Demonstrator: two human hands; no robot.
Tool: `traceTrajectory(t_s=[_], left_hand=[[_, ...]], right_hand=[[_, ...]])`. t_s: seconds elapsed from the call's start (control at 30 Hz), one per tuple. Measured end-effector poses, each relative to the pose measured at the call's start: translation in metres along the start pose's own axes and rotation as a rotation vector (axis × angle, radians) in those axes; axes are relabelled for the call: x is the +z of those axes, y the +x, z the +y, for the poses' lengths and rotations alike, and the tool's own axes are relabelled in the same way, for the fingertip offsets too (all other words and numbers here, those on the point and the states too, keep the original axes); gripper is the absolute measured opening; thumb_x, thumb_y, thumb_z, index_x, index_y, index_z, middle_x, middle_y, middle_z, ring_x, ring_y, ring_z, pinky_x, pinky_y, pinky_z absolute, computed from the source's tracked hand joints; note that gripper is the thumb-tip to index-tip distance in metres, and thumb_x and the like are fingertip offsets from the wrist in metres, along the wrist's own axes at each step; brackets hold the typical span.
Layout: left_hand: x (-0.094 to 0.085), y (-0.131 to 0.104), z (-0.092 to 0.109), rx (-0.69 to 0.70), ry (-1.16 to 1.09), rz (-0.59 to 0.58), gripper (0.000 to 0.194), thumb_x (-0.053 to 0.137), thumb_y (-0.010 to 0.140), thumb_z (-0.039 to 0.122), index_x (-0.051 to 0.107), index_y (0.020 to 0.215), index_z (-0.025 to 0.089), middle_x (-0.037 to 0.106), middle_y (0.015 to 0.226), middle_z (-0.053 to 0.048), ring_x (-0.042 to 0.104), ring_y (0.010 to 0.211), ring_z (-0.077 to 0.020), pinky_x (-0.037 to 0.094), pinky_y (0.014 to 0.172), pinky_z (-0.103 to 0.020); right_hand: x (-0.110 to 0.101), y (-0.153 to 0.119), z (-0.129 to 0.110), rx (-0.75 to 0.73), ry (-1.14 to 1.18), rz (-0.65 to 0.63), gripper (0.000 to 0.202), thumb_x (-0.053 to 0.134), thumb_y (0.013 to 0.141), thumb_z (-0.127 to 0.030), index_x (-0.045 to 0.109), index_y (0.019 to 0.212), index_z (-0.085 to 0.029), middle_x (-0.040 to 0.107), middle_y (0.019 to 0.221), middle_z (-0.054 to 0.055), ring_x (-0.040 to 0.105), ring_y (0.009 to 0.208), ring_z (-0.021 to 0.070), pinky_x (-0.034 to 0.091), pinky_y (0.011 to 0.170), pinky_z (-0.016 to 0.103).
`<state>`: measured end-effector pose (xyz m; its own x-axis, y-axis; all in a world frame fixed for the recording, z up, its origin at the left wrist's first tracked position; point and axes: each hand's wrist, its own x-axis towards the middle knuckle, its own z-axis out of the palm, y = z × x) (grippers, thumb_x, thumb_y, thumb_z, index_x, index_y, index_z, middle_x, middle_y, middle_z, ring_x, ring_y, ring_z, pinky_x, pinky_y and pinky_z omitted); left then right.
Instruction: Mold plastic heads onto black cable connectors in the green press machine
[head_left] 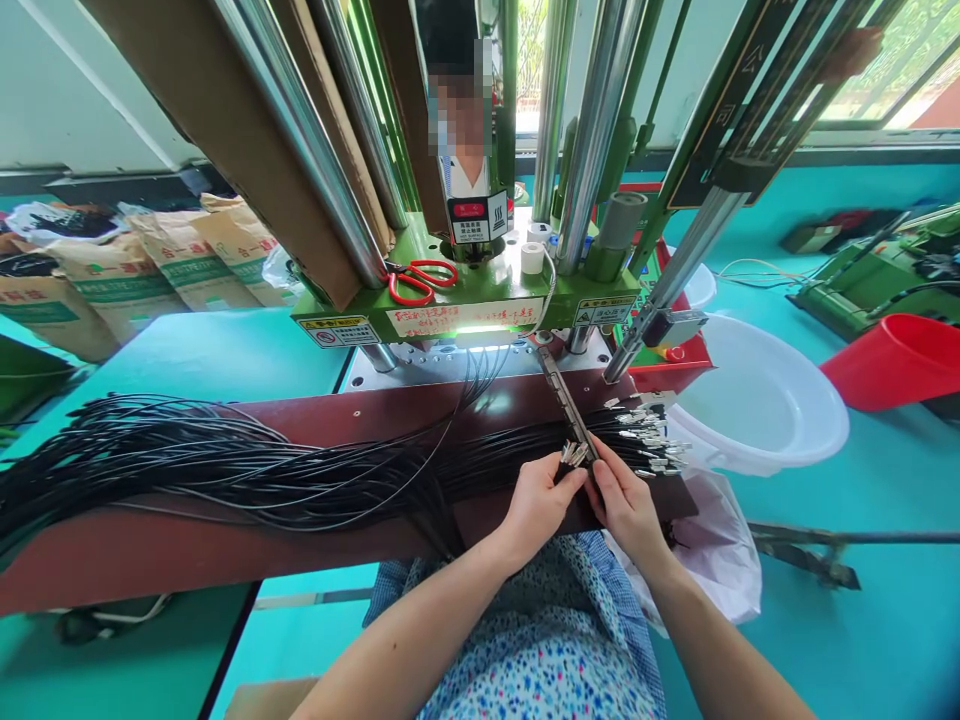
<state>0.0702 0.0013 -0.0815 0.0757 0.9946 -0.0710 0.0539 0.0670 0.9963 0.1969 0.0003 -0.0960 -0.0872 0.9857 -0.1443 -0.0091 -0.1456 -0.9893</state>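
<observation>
Head view: saw left hand (pixel 544 505) pinching cable ends (pixel 574 455), right hand (pixel 626 500) clamped on near end of slotted metal bar (pixel 564 395), aslant over brown board (pixel 187 560); judged bar stiff, fairly heavy, slick, best gripped by edges, cables (pixel 277 470) light, bendy; counted one bar, one scissors (pixel 421 283), one red bucket (pixel 900 360), cables too packed to count

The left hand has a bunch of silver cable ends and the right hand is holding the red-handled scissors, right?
Not quite: the right hand is holding a long metal strip, as the head view shows. The red-handled scissors lie on the green machine. The left hand does have a bunch of silver cable ends.
</observation>
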Motion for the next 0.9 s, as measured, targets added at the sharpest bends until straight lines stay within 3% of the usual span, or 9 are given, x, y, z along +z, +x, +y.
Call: traceTrajectory(t_s=[0.1, 0.2, 0.33, 0.43, 0.7, 0.9], left_hand=[[-0.004, 0.001, 0.0, -0.045, -0.063, 0.104, 0.024, 0.05, 0.079, 0.038, 0.054, 0.072, 0.015, 0.041, 0.052, 0.005, 0.035, 0.047, -0.0064, 0.029, 0.044, -0.019], [-0.008, 0.001, 0.004, -0.146, -0.269, 0.175, 0.024, 0.048, 0.08, 0.044, 0.044, 0.079, 0.02, 0.031, 0.049, 0.01, 0.024, 0.039, -0.0042, 0.019, 0.037, -0.017], [-0.008, -0.001, 0.012, -0.298, -0.378, -0.011, 0.032, 0.058, 0.072, 0.045, 0.038, 0.073, 0.021, 0.027, 0.044, 0.012, 0.018, 0.035, -0.0025, 0.01, 0.034, -0.016], [-0.007, -0.002, 0.015, -0.337, -0.37, -0.058, 0.034, 0.062, 0.068, 0.045, 0.04, 0.068, 0.019, 0.026, 0.041, 0.012, 0.017, 0.034, -0.0013, 0.009, 0.034, -0.017], [-0.007, 0.0, 0.009, -0.331, -0.408, -0.036, 0.035, 0.065, 0.065, 0.043, 0.041, 0.066, 0.018, 0.026, 0.039, 0.013, 0.018, 0.033, -0.0011, 0.01, 0.035, -0.017], [-0.009, -0.001, 0.003, -0.229, -0.202, 0.063, 0.034, 0.064, 0.065, 0.046, 0.048, 0.064, 0.015, 0.035, 0.043, 0.009, 0.028, 0.036, -0.0026, 0.021, 0.038, -0.019]], right_hand=[[-0.001, -0.001, -0.002, 0.053, 0.098, 0.001, 0.051, 0.051, 0.082, -0.048, 0.049, 0.125, -0.022, 0.043, 0.051, -0.006, 0.034, 0.039, 0.0055, 0.025, 0.033, 0.014], [-0.004, -0.001, -0.003, 0.08, 0.197, 0.005, 0.05, 0.052, 0.082, -0.046, 0.047, 0.126, -0.022, 0.042, 0.05, -0.007, 0.033, 0.036, 0.0041, 0.024, 0.032, 0.013], [-0.004, -0.002, -0.004, 0.081, 0.209, 0.007, 0.051, 0.054, 0.081, -0.045, 0.049, 0.125, -0.02, 0.044, 0.05, -0.007, 0.035, 0.037, 0.0043, 0.025, 0.032, 0.013], [-0.004, -0.002, -0.006, 0.078, 0.18, -0.01, 0.052, 0.055, 0.08, -0.045, 0.05, 0.124, -0.017, 0.043, 0.049, -0.007, 0.035, 0.037, 0.0045, 0.024, 0.032, 0.013], [-0.005, 0.0, -0.008, 0.068, 0.127, -0.071, 0.056, 0.053, 0.081, -0.045, 0.046, 0.128, -0.016, 0.039, 0.048, -0.007, 0.031, 0.036, 0.0053, 0.023, 0.031, 0.016], [-0.003, -0.002, -0.003, 0.014, -0.017, -0.087, 0.052, 0.053, 0.081, -0.046, 0.05, 0.127, -0.02, 0.044, 0.055, -0.004, 0.037, 0.046, 0.0072, 0.03, 0.038, 0.017]])
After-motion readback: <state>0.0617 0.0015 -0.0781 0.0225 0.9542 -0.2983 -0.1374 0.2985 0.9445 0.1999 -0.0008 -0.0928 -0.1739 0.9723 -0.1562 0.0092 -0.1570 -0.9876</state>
